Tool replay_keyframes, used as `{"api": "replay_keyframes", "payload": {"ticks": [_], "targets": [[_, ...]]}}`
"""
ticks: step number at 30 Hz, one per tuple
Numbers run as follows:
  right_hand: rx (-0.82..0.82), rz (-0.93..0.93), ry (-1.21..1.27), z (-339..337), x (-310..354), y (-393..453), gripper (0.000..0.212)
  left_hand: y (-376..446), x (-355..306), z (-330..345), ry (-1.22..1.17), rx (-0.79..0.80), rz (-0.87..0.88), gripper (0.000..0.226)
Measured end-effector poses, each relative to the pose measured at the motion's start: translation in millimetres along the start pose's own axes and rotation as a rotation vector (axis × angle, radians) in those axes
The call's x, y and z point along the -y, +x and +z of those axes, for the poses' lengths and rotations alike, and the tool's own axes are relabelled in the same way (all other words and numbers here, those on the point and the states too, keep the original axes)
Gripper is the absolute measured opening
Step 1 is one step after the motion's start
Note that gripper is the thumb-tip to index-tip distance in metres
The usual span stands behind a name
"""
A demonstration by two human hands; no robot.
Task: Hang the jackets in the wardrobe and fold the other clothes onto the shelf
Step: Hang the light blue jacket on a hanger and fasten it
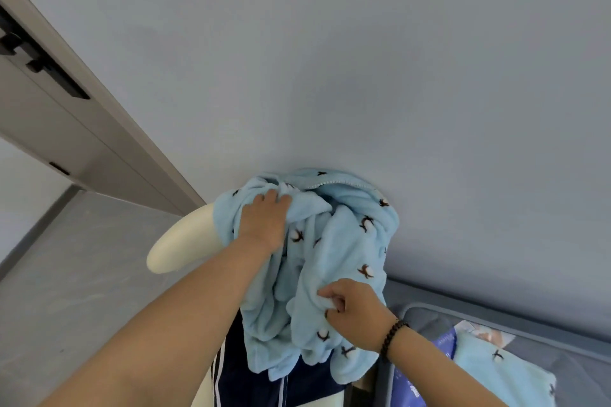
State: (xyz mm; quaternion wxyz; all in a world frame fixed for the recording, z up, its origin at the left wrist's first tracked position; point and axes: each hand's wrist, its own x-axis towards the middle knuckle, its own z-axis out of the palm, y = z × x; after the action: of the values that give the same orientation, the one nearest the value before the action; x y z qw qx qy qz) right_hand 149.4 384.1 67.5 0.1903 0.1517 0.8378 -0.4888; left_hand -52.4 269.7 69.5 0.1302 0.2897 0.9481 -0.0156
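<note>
- A light blue fleece garment (334,251) with small dark bird-like marks hangs bunched in the lower middle of the frame, against a pale blue-grey wall (330,59).
- The fleece is draped over a white mannequin (180,241), whose rounded shoulder or arm stump sticks out to the left of the cloth.
- The left hand (264,221) lies on the upper left part of the fleece, fingers curled into the cloth near its top, gripping a fold.
- The right hand (355,314) is lower and to the right, pinching a bunch of the fleece between thumb and curled fingers.
- A dark bead bracelet (393,339) sits on the right wrist.
- Under the fleece, at the bottom centre, a dark navy garment (258,383) with white stripes shows on the mannequin.
- At the lower right, a second light blue fleece piece (502,373) with the same marks lies on a grey bed or cushion (562,317), beside a blue printed packet (426,373).
- In the upper left of the frame a grey door (66,129) with a black handle (36,53) runs diagonally.
- A grey floor (82,274) fills the lower left.
- No wardrobe or shelf can be made out.
</note>
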Motion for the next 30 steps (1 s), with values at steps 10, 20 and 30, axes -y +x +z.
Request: {"api": "replay_keyframes", "payload": {"ticks": [10, 20, 30], "targets": [[-0.391, -0.058, -0.236, -52, 47, 96, 0.088, -109, 44, 13, -0.781, -0.362, -0.183, 0.046], [-0.247, -0.126, -0.585, -30, 109, 157, 0.022, -198, 87, 4, -0.887, -0.515, -0.450, 0.054], [0.000, -0.496, -0.254, 27, 239, 78, 0.037, -242, 87, -18, -1.085, -0.502, -0.616, 0.052]]}}
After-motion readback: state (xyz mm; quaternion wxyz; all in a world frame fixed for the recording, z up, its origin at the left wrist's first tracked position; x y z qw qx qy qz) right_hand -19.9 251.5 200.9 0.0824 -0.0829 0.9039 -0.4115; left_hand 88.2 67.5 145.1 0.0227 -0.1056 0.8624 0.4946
